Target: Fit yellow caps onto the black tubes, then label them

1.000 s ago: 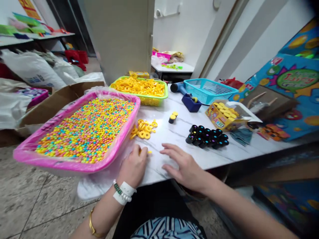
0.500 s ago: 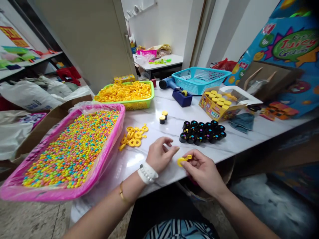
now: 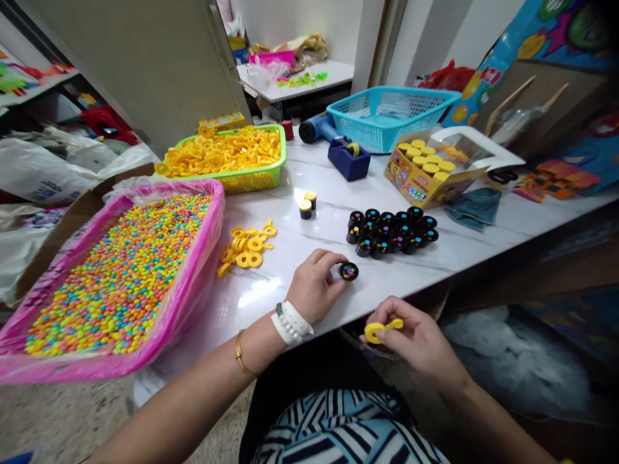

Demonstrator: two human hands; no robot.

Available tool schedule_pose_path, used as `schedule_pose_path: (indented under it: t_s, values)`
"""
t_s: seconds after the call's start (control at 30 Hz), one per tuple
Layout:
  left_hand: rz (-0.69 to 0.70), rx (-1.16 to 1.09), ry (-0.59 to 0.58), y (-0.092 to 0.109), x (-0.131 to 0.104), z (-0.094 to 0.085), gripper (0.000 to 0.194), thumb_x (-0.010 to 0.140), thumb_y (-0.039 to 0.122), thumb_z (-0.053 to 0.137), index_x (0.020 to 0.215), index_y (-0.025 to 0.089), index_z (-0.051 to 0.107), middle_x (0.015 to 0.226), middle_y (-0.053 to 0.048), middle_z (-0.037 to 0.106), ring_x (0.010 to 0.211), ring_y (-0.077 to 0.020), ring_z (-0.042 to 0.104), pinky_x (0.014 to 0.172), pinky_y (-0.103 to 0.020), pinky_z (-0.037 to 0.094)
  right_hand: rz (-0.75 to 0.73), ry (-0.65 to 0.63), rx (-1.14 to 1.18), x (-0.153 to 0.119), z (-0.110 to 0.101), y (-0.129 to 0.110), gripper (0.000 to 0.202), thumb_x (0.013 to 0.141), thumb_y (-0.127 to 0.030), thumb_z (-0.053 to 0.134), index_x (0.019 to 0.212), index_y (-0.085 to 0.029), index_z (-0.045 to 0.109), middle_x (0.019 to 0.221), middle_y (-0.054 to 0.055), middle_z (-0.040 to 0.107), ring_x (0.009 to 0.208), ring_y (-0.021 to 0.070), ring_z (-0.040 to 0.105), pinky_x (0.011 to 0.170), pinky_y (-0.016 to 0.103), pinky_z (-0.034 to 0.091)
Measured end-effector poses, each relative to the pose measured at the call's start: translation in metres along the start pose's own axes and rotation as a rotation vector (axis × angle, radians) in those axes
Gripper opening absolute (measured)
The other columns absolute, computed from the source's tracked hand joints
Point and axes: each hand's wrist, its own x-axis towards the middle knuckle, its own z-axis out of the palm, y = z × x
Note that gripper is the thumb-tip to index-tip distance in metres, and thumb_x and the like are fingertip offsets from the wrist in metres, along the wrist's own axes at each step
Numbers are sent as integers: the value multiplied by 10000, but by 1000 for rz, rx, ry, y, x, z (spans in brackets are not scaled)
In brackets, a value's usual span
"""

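My left hand [image 3: 316,283] grips a small black cup [image 3: 349,271] between thumb and fingers, low over the marble-patterned table. Coloured candy balls show inside that cup. My right hand [image 3: 416,335], at the table's front edge, pinches a yellow ring-shaped lid [image 3: 374,332] with a small looped tab. Beyond my hands stands a cluster of black cups [image 3: 387,230] holding candy balls. Two cups with yellow tops [image 3: 305,207] stand farther back. To the left of my left hand lies a loose pile of yellow ring lids [image 3: 249,248].
A pink plastic-lined tray [image 3: 213,219] of candy balls is at left. Behind it sits a green basket [image 3: 275,171] of yellow lids. Farther back are a blue tape dispenser [image 3: 349,161], a blue basket [image 3: 387,125], a display box [image 3: 411,177] with yellow-topped cups and a cloth [image 3: 474,207].
My left hand has taken hold of a black cup from the near side of the cluster. My right hand has moved right and slightly down with the yellow lid. The view has shifted.
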Motion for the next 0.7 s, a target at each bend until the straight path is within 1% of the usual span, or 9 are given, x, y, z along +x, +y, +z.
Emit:
schedule_pose_path:
  t_s: [0.1,0.2,0.23,0.3,0.4,0.47,0.53,0.6,0.7]
  values:
    - [-48,-37,3,7,-25,-7,311,762,70,630,1046,195,643,969,-11,642,655,-73,565,677,-213,510,81,-60,188,-6,-10,1,145,815,-267,705,796,-206,574,765,0,596,731,143,582,795,356,559]
    - [-94,-59,21,15,-43,-14,280,754,119,689,1022,193,652,927,-9,657,638,-78,562,667,-218,513,39,-47,315,-5,-11,-1,130,772,-221,722,803,-213,596,806,9,573,739,144,560,636,275,562]
    - [-95,-57,36,18,-48,-17,267,750,143,714,1007,189,658,913,-10,660,635,-81,561,665,-221,512,16,-53,334,-2,-8,-4,144,759,-207,726,842,-221,609,822,10,566,719,138,550,572,240,538]
    - [-92,-39,89,24,-56,-23,254,737,183,754,975,181,666,870,-8,661,633,-88,559,661,-227,507,-26,-97,323,6,2,-11,269,748,-180,729,983,-254,620,854,6,565,669,118,534,502,199,482]
    - [-94,-38,200,28,-67,-32,269,715,216,793,951,176,672,799,5,650,620,-96,561,636,-228,493,-86,-205,195,24,28,-24,477,753,-155,742,1174,-306,577,986,12,596,740,114,580,599,206,505]
    - [-106,-66,270,28,-73,-41,264,713,230,805,939,168,682,764,8,642,601,-97,558,609,-224,479,-145,-281,100,36,47,-31,479,769,-177,752,1194,-312,577,1063,18,615,860,137,614,726,235,527]
    - [-114,-87,313,26,-81,-53,244,750,232,783,969,161,701,745,2,642,601,-102,564,602,-225,471,-189,-347,20,48,65,-36,420,774,-215,767,1151,-301,604,1055,13,645,880,145,626,770,251,531]
    - [-99,-86,324,21,-90,-66,240,821,231,719,1050,160,706,771,-18,663,647,-117,589,636,-235,478,-198,-391,-87,60,78,-39,390,762,-248,787,1116,-288,627,983,2,668,739,114,612,649,216,523]
    - [-71,-71,330,8,-105,-81,283,913,258,604,1170,160,673,866,-50,696,719,-136,612,697,-256,494,-193,-428,-310,80,90,-47,388,753,-306,793,1111,-257,651,901,4,679,521,65,492,443,183,426]
